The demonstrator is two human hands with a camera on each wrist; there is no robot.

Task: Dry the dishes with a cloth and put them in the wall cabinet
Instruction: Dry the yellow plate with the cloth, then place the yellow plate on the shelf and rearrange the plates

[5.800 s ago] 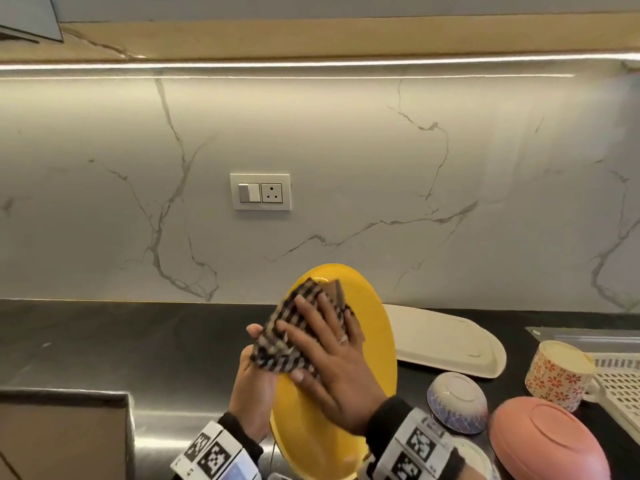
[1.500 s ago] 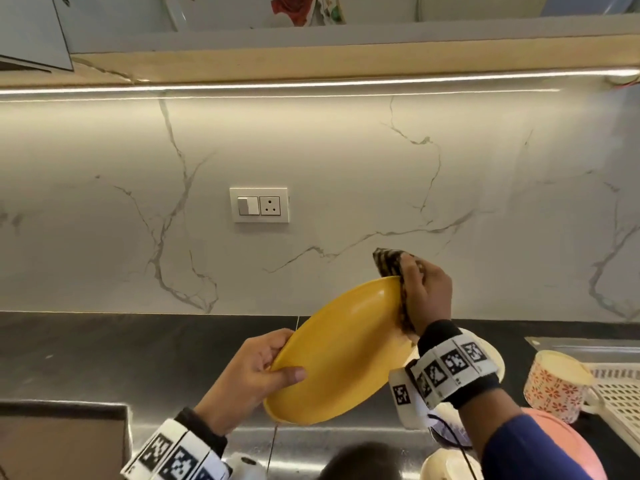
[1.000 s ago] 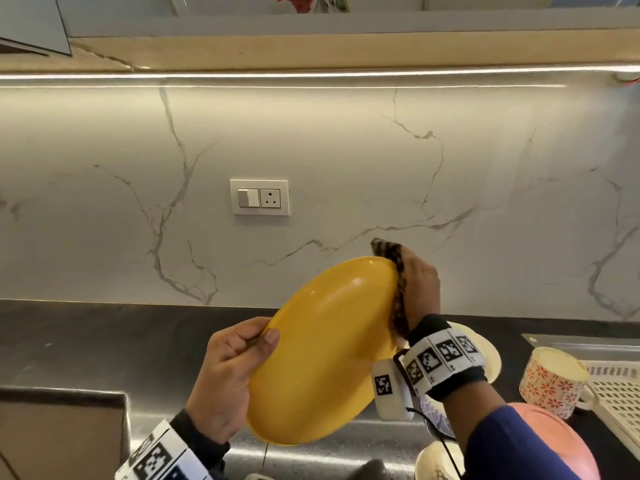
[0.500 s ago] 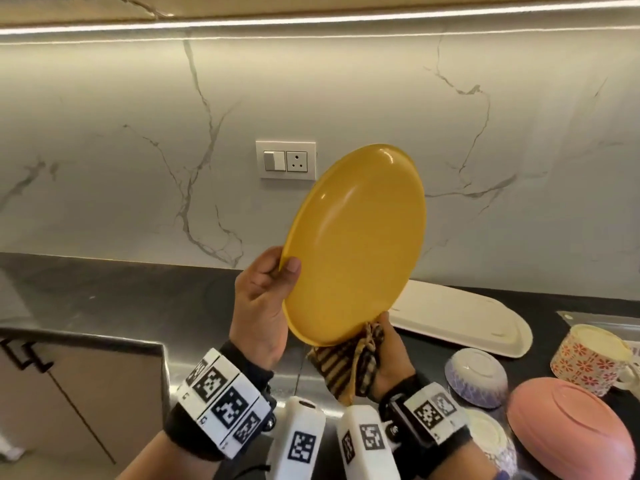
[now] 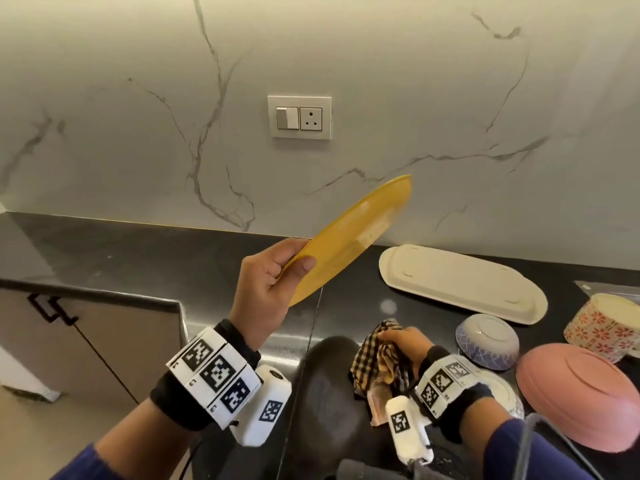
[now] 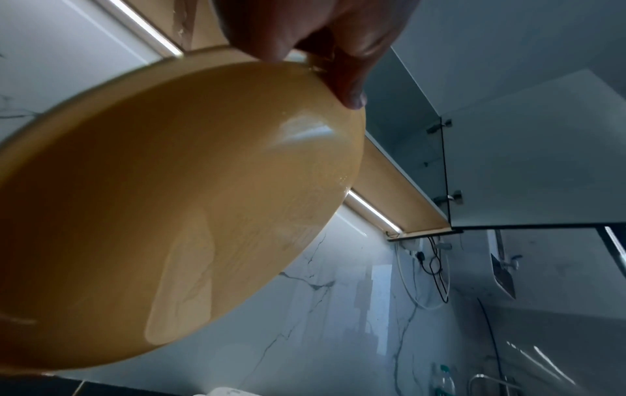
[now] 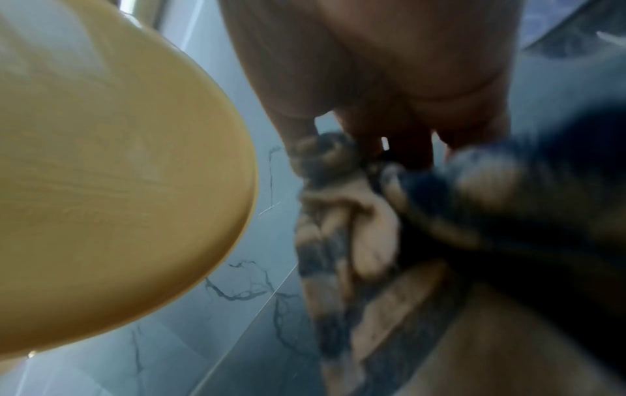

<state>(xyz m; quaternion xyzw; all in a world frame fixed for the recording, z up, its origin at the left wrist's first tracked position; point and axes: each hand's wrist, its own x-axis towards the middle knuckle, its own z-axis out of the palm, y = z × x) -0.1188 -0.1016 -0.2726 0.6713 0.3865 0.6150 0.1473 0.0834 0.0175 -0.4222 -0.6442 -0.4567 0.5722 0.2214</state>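
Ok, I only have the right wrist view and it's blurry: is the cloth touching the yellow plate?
Observer: No. The right hand grips the checked cloth low over the counter, apart from the yellow plate.
Operator: Who has the plate?
Observer: The left hand alone, its grip on the near rim, thumb on top, plate tilted up toward the wall.
Operator: Is the cabinet open?
Observer: The left wrist view shows a glass door that appears swung open overhead.

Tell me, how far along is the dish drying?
Early. The left hand holds the yellow plate by its rim; the right hand has the checked cloth bunched apart from it. The white tray, patterned bowl, pink bowl and floral mug wait on the counter.
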